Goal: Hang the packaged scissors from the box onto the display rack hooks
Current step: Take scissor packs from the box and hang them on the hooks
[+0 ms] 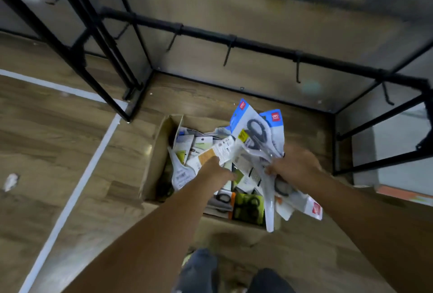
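Wood-look flooring (58, 142), crossed by a pale painted line (77, 189), carries an open cardboard box (155, 152) heaped with packaged scissors (206, 154) beneath a black display rack (257, 47). A person stands over the box, dark trouser legs just visible at the bottom edge.

The right hand (294, 163) grips a bunch of scissor packs (254, 138) lifted clear of the heap, their blue header cards fanned upward and other packs trailing down toward the box's near edge. The left hand (219, 172) reaches into the box with fingers against a white pack; motion blur makes it impossible to tell whether it is pinching that pack or only touching it.

Four hooks (228, 52) along the rack's lower rail show bare, so by these signs the hanging has yet to begin on this rail. To do the step well, the bunch would likely need separating into single packs, each turned header-up so its hang hole can meet a hook tip. The loose, crumpled sleeves look prone to slipping or tangling if carried together.

A red brand square sits on each blue header and on one trailing pack, its white lettering too blurred to read. A yellow sticker beside the black handles is likewise illegible.
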### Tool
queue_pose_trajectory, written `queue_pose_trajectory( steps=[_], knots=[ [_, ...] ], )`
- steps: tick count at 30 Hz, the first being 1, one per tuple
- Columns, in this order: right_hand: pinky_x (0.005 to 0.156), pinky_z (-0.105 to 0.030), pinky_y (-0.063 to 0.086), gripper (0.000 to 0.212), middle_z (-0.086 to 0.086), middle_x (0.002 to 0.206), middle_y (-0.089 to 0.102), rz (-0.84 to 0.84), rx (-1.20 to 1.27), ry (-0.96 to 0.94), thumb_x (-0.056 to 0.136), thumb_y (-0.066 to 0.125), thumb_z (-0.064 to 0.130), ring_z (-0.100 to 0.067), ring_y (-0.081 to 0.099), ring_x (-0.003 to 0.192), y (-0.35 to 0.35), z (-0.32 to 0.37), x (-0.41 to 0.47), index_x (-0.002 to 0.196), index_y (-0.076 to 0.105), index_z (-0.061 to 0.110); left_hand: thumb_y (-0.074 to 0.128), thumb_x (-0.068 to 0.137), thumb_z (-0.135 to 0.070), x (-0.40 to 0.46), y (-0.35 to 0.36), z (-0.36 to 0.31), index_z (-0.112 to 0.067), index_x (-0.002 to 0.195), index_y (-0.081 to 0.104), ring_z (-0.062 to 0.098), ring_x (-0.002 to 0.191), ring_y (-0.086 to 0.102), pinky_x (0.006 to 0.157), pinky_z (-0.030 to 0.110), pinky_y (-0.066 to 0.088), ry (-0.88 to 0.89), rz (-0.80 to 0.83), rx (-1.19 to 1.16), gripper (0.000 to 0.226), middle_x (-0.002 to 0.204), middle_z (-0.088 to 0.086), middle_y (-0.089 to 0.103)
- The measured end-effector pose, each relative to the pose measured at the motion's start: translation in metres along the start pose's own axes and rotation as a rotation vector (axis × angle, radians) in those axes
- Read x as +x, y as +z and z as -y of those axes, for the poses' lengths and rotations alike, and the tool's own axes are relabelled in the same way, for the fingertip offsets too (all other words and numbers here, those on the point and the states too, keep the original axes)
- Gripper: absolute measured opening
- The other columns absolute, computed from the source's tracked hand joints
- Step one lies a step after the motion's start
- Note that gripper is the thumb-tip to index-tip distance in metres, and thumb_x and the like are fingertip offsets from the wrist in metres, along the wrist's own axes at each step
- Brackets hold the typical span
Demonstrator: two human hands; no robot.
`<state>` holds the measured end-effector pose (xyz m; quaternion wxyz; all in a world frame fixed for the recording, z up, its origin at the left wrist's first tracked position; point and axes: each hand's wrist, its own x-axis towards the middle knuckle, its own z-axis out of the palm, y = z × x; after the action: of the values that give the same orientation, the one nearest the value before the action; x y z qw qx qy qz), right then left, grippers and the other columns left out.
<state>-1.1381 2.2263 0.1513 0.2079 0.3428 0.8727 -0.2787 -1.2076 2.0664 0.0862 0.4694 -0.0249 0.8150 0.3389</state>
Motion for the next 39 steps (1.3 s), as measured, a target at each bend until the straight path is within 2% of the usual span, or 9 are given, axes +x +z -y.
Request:
queue_pose_trajectory(
  steps=[4, 7, 16, 21, 24, 27, 30, 35, 39],
  knots=[
    [0.074, -0.030, 0.050, 0.033, 0.001, 0.095, 0.067, -0.029, 0.161, -0.077, 0.068, 0.078, 0.028, -0.019, 0.061, 0.086, -0.079, 0.036, -0.064, 0.097, 0.064, 0.023, 0.068, 0.085, -0.036, -0.095, -0.033, -0.053, -0.008, 0.141, 0.036, 0.013, 0.093, 0.051, 0.068, 0.025, 0.040, -0.017, -0.004, -0.177, 0.070, 0.128, 0.003, 0.050],
    [0.063, -0.026, 0.049, 0.026, 0.007, 0.082, 0.069, -0.016, 0.376, -0.175, 0.066, 0.081, 0.018, -0.012, 0.064, 0.074, -0.145, 0.068, -0.118, 0.086, 0.066, 0.021, 0.063, 0.084, -0.047, -0.175, -0.065, -0.095, -0.012, 0.139, 0.041, 0.018, 0.108, 0.050, 0.077, 0.027, 0.041, 0.029, 0.026, -0.259, 0.069, 0.135, 0.002, 0.046],
    [0.061, -0.012, 0.046, 0.035, 0.014, 0.087, 0.063, -0.036, 0.705, -0.538, 0.068, 0.081, 0.007, -0.001, 0.059, 0.080, -0.302, 0.157, -0.257, 0.088, 0.059, 0.025, 0.055, 0.084, -0.037, -0.376, -0.146, -0.190, -0.012, 0.124, 0.056, 0.015, 0.095, 0.069, 0.071, 0.025, 0.055, 0.580, 0.144, -0.579, 0.046, 0.110, 0.004, 0.070],
    [0.085, -0.037, 0.053, 0.044, -0.013, 0.104, 0.068, -0.097, 0.784, -0.639, 0.069, 0.080, 0.008, -0.023, 0.065, 0.096, -0.350, 0.190, -0.308, 0.106, 0.059, -0.001, 0.048, 0.085, -0.055, -0.430, -0.174, -0.225, -0.014, 0.130, 0.056, 0.029, 0.102, 0.061, 0.082, 0.039, 0.052, 0.673, 0.271, -0.722, 0.062, 0.121, 0.014, 0.063],
    [0.053, -0.008, 0.046, 0.025, 0.007, 0.073, 0.064, -0.143, 0.789, -0.732, 0.070, 0.079, 0.005, 0.005, 0.061, 0.062, -0.371, 0.210, -0.329, 0.081, 0.057, 0.012, 0.045, 0.073, -0.071, -0.455, -0.184, -0.252, -0.027, 0.117, 0.066, 0.023, 0.098, 0.063, 0.071, 0.031, 0.052, 0.795, 0.256, -0.837, 0.065, 0.118, 0.002, 0.067],
    [0.048, -0.006, 0.043, 0.027, 0.003, 0.081, 0.067, -0.220, 0.828, -0.801, 0.071, 0.077, 0.000, 0.006, 0.062, 0.059, -0.388, 0.233, -0.343, 0.089, 0.059, 0.011, 0.046, 0.061, -0.075, -0.473, -0.201, -0.270, -0.031, 0.099, 0.075, 0.015, 0.086, 0.068, 0.062, 0.025, 0.053, 0.838, 0.222, -0.882, 0.064, 0.107, -0.002, 0.072],
    [0.062, -0.014, 0.052, 0.039, -0.008, 0.099, 0.069, -0.269, 0.918, -0.844, 0.075, 0.073, -0.002, -0.011, 0.068, 0.081, -0.394, 0.257, -0.352, 0.111, 0.057, 0.003, 0.063, 0.060, -0.063, -0.483, -0.224, -0.278, -0.024, 0.108, 0.069, 0.015, 0.094, 0.069, 0.067, 0.025, 0.055, 0.910, 0.195, -0.888, 0.062, 0.108, 0.000, 0.072],
    [0.077, -0.031, 0.057, 0.027, -0.007, 0.099, 0.071, -0.315, 1.068, -0.911, 0.081, 0.069, 0.003, -0.019, 0.068, 0.089, -0.390, 0.306, -0.351, 0.106, 0.061, 0.009, 0.073, 0.066, -0.017, -0.485, -0.267, -0.280, -0.019, 0.104, 0.068, 0.016, 0.077, 0.071, 0.057, 0.023, 0.054, 1.069, 0.199, -0.944, 0.039, 0.092, 0.002, 0.074],
    [0.066, -0.012, 0.051, 0.006, 0.008, 0.089, 0.071, -0.382, 1.064, -0.916, 0.089, 0.062, 0.021, -0.003, 0.068, 0.080, -0.379, 0.341, -0.338, 0.094, 0.065, 0.023, 0.072, 0.066, -0.006, -0.479, -0.303, -0.276, -0.012, 0.108, 0.066, 0.024, 0.092, 0.070, 0.068, 0.029, 0.056, 1.108, 0.153, -0.940, 0.043, 0.103, 0.009, 0.073]
  ],
)
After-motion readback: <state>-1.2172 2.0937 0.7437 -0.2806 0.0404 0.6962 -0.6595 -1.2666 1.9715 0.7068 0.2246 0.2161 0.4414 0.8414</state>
